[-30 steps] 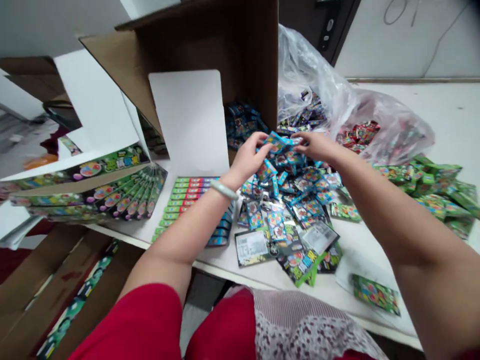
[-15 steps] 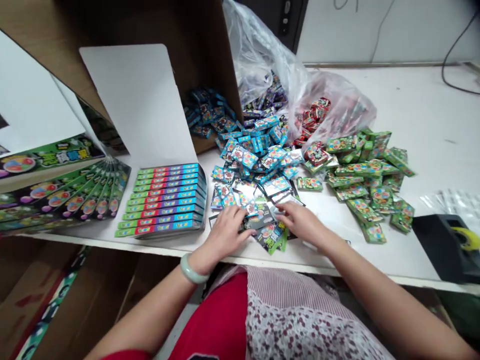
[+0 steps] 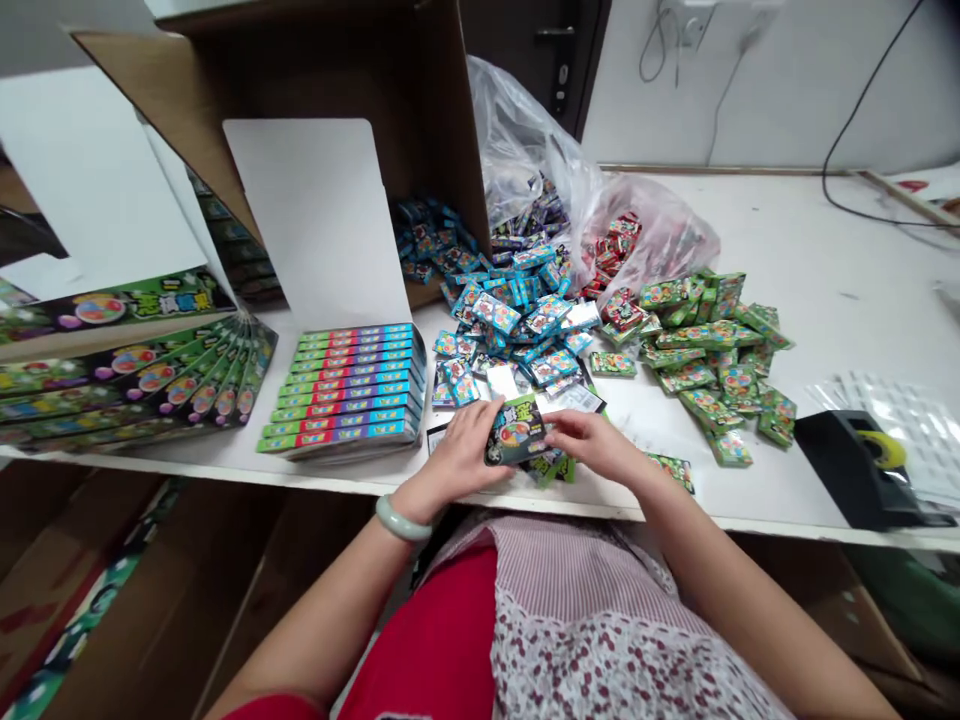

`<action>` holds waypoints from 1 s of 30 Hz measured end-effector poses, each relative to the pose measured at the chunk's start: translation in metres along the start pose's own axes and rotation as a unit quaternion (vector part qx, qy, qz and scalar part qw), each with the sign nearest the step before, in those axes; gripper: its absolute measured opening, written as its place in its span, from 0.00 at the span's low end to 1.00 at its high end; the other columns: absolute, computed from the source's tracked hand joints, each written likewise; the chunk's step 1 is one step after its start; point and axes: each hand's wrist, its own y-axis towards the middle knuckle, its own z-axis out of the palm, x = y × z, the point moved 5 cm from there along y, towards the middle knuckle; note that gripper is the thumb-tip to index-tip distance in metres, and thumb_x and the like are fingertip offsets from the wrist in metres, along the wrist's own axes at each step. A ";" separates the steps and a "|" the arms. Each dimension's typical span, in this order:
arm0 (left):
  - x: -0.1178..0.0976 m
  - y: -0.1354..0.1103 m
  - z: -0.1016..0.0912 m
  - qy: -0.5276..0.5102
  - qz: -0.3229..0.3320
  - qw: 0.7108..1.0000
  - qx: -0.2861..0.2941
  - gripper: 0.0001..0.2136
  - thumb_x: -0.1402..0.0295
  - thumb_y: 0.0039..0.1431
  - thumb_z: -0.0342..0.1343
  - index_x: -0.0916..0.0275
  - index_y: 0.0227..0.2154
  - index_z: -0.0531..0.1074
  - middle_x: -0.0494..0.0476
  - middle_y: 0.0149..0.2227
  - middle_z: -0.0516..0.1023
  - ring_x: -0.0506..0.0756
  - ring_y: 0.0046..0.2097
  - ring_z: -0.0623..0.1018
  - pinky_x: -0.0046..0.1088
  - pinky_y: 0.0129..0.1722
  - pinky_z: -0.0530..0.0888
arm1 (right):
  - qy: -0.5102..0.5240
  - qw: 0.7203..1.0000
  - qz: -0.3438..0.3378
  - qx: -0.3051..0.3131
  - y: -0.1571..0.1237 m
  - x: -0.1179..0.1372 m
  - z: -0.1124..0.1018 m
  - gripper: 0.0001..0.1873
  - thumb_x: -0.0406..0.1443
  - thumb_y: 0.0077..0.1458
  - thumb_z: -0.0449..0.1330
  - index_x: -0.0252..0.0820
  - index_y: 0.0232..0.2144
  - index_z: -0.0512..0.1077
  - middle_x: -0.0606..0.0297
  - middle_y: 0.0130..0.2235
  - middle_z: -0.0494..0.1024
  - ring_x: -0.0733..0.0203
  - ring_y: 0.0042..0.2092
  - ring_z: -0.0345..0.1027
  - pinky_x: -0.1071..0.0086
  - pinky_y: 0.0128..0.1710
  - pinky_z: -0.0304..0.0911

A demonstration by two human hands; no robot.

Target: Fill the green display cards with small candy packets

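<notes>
My left hand [image 3: 463, 455] is closed on a small, flat, dark printed packet [image 3: 516, 430] with green lettering and coloured balls, its face turned up. At the packet's right edge, the bent fingers of my right hand [image 3: 592, 442] pinch its side. More dark and green printed packets [image 3: 553, 468] lie partly hidden beneath it. Just beyond my hands is a heap of small blue boxes [image 3: 525, 320]. A single green box [image 3: 612, 363] sits between that heap and a pile of green boxes [image 3: 709, 350] on the right.
On the left stands an open display box [image 3: 341, 390] filled with rows of coloured boxes, its white flap raised. Fanned printed cartons [image 3: 165, 385] are beside it. A large cardboard box [image 3: 330, 60], a plastic bag with red boxes [image 3: 660, 230] and a black tape dispenser [image 3: 847, 470] surround the area.
My left hand has lifted a dark printed packet from the loose ones, and my right hand has come to its edge. A green box now shows near my right wrist. The view has shifted.
</notes>
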 end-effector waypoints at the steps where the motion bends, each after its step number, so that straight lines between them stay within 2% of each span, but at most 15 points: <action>1: -0.001 -0.001 -0.005 -0.003 0.007 1.000 -0.008 0.45 0.61 0.47 0.64 0.59 0.65 0.46 0.67 0.59 0.60 0.66 0.61 0.62 0.46 0.61 0.61 | -0.026 0.999 -0.010 -0.019 0.001 0.004 -0.011 0.18 0.42 0.55 0.55 0.39 0.43 0.76 0.63 0.32 0.80 0.63 0.29 0.70 0.70 0.30 0.66; 3: -0.002 -0.006 -0.014 -0.017 0.025 0.999 -0.028 0.46 0.63 0.46 0.65 0.58 0.65 0.46 0.66 0.59 0.59 0.66 0.61 0.62 0.46 0.62 0.61 | -0.129 0.987 -0.010 -0.098 0.009 0.010 -0.040 0.19 0.42 0.59 0.51 0.39 0.43 0.76 0.61 0.34 0.80 0.63 0.31 0.72 0.69 0.33 0.67; 5: -0.001 -0.012 -0.024 -0.042 0.038 0.996 -0.062 0.47 0.63 0.45 0.66 0.58 0.65 0.45 0.65 0.60 0.58 0.66 0.61 0.61 0.48 0.62 0.60 | -0.233 0.957 0.003 -0.172 0.025 0.012 -0.065 0.18 0.40 0.61 0.49 0.38 0.43 0.75 0.59 0.38 0.80 0.61 0.37 0.73 0.69 0.38 0.66; 7: 0.001 -0.019 -0.033 -0.066 0.041 0.991 -0.105 0.47 0.63 0.45 0.66 0.58 0.65 0.46 0.65 0.60 0.57 0.67 0.62 0.60 0.50 0.62 0.59 | -0.292 0.940 0.009 -0.178 0.047 0.012 -0.073 0.14 0.38 0.60 0.52 0.40 0.42 0.75 0.59 0.42 0.79 0.59 0.43 0.72 0.68 0.44 0.64; 9: 0.003 -0.024 -0.039 -0.076 0.033 0.986 -0.144 0.46 0.64 0.45 0.67 0.57 0.64 0.46 0.66 0.60 0.56 0.68 0.62 0.59 0.52 0.62 0.59 | -0.329 0.930 0.019 -0.160 0.066 0.011 -0.069 0.13 0.40 0.59 0.56 0.41 0.41 0.75 0.56 0.44 0.78 0.55 0.46 0.71 0.66 0.47 0.62; 10: 0.003 -0.027 -0.041 -0.075 0.029 0.984 -0.158 0.46 0.64 0.45 0.67 0.57 0.64 0.46 0.66 0.60 0.56 0.68 0.62 0.59 0.53 0.62 0.59 | -0.350 0.923 0.030 -0.157 0.074 0.010 -0.064 0.15 0.43 0.58 0.58 0.39 0.41 0.75 0.53 0.45 0.78 0.52 0.48 0.71 0.63 0.47 0.62; 14: 0.000 -0.032 -0.042 -0.090 0.037 0.974 -0.203 0.47 0.62 0.44 0.68 0.56 0.64 0.47 0.65 0.60 0.57 0.67 0.62 0.60 0.51 0.61 0.60 | -0.408 0.897 0.070 -0.157 0.085 0.006 -0.041 0.33 0.52 0.50 0.62 0.32 0.48 0.69 0.39 0.48 0.72 0.38 0.51 0.67 0.53 0.47 0.61; 18: -0.002 -0.040 -0.039 -0.174 0.062 0.953 -0.239 0.51 0.57 0.39 0.70 0.57 0.64 0.46 0.67 0.61 0.56 0.68 0.62 0.60 0.52 0.62 0.58 | -0.422 0.888 0.077 -0.168 0.083 -0.001 -0.033 0.38 0.52 0.48 0.63 0.33 0.53 0.63 0.41 0.48 0.70 0.38 0.51 0.66 0.53 0.47 0.61; 21: -0.001 -0.043 -0.037 -0.279 0.040 0.930 -0.234 0.53 0.58 0.36 0.72 0.57 0.64 0.48 0.68 0.61 0.58 0.69 0.63 0.61 0.51 0.62 0.57 | -0.383 0.901 0.056 -0.199 0.084 -0.011 -0.036 0.41 0.51 0.45 0.65 0.34 0.55 0.60 0.43 0.49 0.68 0.41 0.51 0.65 0.55 0.48 0.61; 23: -0.002 -0.041 -0.036 -0.414 0.014 0.886 -0.207 0.50 0.54 0.37 0.71 0.57 0.62 0.52 0.66 0.59 0.64 0.68 0.61 0.65 0.49 0.60 0.61 | -0.305 0.924 0.030 -0.230 0.086 -0.019 -0.039 0.40 0.48 0.42 0.67 0.36 0.54 0.61 0.44 0.50 0.66 0.41 0.51 0.64 0.55 0.48 0.61; 26: -0.009 -0.036 -0.031 -0.620 -0.024 0.769 -0.153 0.43 0.44 0.42 0.63 0.59 0.59 0.60 0.66 0.53 0.72 0.69 0.56 0.70 0.49 0.54 0.68 | -0.139 0.951 -0.019 -0.274 0.087 -0.028 -0.046 0.34 0.47 0.40 0.67 0.38 0.48 0.67 0.49 0.47 0.68 0.44 0.49 0.65 0.52 0.49 0.61; 28: -0.014 -0.034 -0.025 -0.694 -0.045 0.707 -0.128 0.43 0.40 0.40 0.60 0.61 0.57 0.63 0.66 0.51 0.74 0.70 0.54 0.72 0.49 0.52 0.70 | -0.066 0.957 -0.038 -0.279 0.085 -0.031 -0.050 0.28 0.48 0.41 0.65 0.38 0.43 0.70 0.52 0.44 0.71 0.48 0.43 0.67 0.53 0.46 0.64; 30: -0.017 -0.034 -0.017 -0.731 -0.064 0.671 -0.106 0.45 0.37 0.37 0.60 0.63 0.56 0.65 0.67 0.50 0.75 0.70 0.53 0.73 0.48 0.51 0.71 | -0.035 0.963 -0.041 -0.264 0.077 -0.031 -0.053 0.27 0.50 0.43 0.62 0.39 0.42 0.71 0.56 0.39 0.73 0.55 0.36 0.68 0.56 0.39 0.67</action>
